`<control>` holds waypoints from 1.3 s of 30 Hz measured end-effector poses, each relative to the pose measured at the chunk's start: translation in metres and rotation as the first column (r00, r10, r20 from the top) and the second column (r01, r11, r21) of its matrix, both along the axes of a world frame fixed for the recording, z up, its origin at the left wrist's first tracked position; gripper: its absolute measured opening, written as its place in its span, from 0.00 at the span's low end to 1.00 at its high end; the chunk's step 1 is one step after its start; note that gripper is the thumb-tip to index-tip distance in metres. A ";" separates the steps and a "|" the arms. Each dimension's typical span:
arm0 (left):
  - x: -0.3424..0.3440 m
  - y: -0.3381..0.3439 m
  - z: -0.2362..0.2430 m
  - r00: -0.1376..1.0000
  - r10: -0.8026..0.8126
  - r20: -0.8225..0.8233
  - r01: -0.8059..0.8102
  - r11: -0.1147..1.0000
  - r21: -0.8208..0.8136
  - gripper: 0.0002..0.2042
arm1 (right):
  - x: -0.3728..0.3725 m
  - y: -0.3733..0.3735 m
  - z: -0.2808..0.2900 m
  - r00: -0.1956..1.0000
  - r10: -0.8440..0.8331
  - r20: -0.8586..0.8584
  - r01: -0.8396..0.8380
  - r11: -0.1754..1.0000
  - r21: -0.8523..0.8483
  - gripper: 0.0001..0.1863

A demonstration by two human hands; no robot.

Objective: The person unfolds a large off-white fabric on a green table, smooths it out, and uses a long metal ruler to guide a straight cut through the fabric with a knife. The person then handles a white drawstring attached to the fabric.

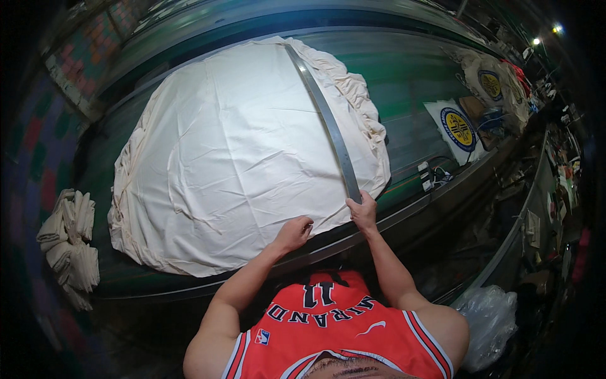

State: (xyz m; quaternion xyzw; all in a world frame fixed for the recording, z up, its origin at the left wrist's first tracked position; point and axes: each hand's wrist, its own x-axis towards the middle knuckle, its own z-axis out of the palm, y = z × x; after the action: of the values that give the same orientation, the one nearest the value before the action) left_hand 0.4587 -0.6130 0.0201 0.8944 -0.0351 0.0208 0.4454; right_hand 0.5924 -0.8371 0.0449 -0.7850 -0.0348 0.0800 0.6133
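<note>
A large piece of cream-white fabric [246,139] lies spread on a long green table, with creases across it and bunched, gathered edges on its left and right sides. Over its right part runs a long flat metal ruler [325,117], reaching from the far edge to the near one. My right hand [363,211] is closed around the ruler's near end. At the near edge of the fabric rests my left hand [294,234], fingers curled in; whether it pinches any cloth is hidden.
Folded cream cloths [71,243] hang over the table's left end. On the right side lie a white printed sheet [453,131] with a blue and yellow round emblem, a power strip with cables [425,177], and a heap of bags [495,85]. Clear plastic [489,322] is bunched at my lower right.
</note>
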 end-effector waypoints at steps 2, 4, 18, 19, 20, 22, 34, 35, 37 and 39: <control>0.025 -0.020 0.000 1.000 -0.003 0.007 0.003 1.000 -0.006 0.09 | 0.019 -0.020 -0.002 1.000 0.001 -0.006 -0.001 1.000 0.001 0.16; 0.054 -0.043 0.002 1.000 -0.015 -0.022 0.014 1.000 -0.020 0.09 | 0.048 -0.043 0.000 1.000 0.014 -0.004 -0.013 0.999 0.047 0.16; 0.190 -0.181 0.007 0.997 -0.025 -0.069 0.025 1.000 -0.004 0.10 | 0.266 -0.150 -0.009 0.996 -0.001 0.094 0.012 0.993 -0.116 0.16; 0.187 -0.182 0.007 0.997 -0.009 -0.073 0.009 1.000 0.001 0.10 | 0.279 -0.150 -0.013 0.997 0.009 0.071 0.002 0.988 -0.153 0.16; 0.182 -0.181 0.007 0.995 0.008 -0.095 -0.007 1.000 0.010 0.10 | 0.289 -0.148 -0.019 0.999 0.021 0.040 -0.013 0.982 -0.187 0.16; 0.167 -0.172 0.007 0.980 0.101 -0.170 -0.086 0.992 0.095 0.10 | 0.297 -0.141 -0.033 0.990 0.067 0.125 -0.022 0.943 -0.333 0.19; -0.019 -0.059 0.013 0.639 0.712 -0.292 -0.430 0.644 0.632 0.09 | 0.216 -0.070 -0.002 0.690 0.532 0.490 -0.214 0.797 -0.565 0.14; -0.033 -0.052 0.012 0.639 0.737 -0.222 -0.455 0.594 0.664 0.10 | 0.197 -0.060 -0.002 0.656 0.578 0.485 -0.320 0.795 -0.515 0.09; -0.058 -0.042 0.009 0.664 0.734 -0.142 -0.476 0.563 0.676 0.13 | 0.146 -0.044 -0.006 0.695 0.666 0.272 -0.560 0.738 -0.377 0.08; -0.083 -0.029 0.004 0.721 0.685 -0.102 -0.473 0.595 0.650 0.16 | 0.090 -0.028 -0.009 0.537 0.806 0.251 -0.717 0.592 -0.368 0.10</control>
State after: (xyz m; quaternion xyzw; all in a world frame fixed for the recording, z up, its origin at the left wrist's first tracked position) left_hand 0.3754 -0.6416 0.0241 0.9348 0.3357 -0.0004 0.1158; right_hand 0.6829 -0.8654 0.0362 -0.7513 -0.4878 0.1848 0.4044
